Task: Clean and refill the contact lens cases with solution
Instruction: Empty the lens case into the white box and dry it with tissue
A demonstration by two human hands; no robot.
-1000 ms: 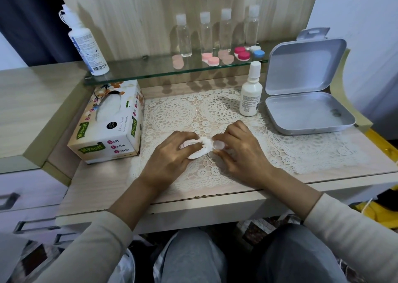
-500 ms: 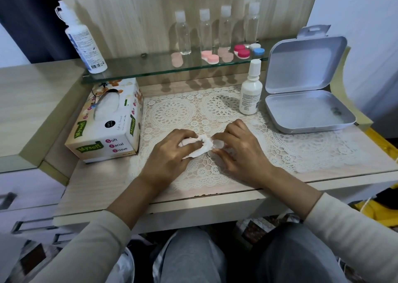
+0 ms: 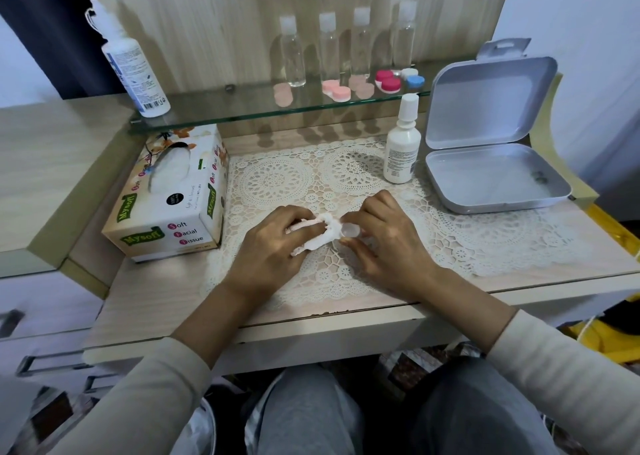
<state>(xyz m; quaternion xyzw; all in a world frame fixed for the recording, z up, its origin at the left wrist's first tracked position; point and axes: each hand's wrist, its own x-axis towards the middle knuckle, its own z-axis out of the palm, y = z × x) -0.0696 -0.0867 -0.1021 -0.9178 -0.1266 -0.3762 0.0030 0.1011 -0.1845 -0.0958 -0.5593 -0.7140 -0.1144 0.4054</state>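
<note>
Lens case [image 3: 349, 230], as before, in pinch of right hand [image 3: 388, 243]; tissue [image 3: 323, 235] in curled left hand [image 3: 270, 250].

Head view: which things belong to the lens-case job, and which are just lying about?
In the job: left hand, tissue, right hand, case part, small bottle, shelf cases, tissue box.
Probably lying about: open tin, four clear bottles, lace mat.
</note>
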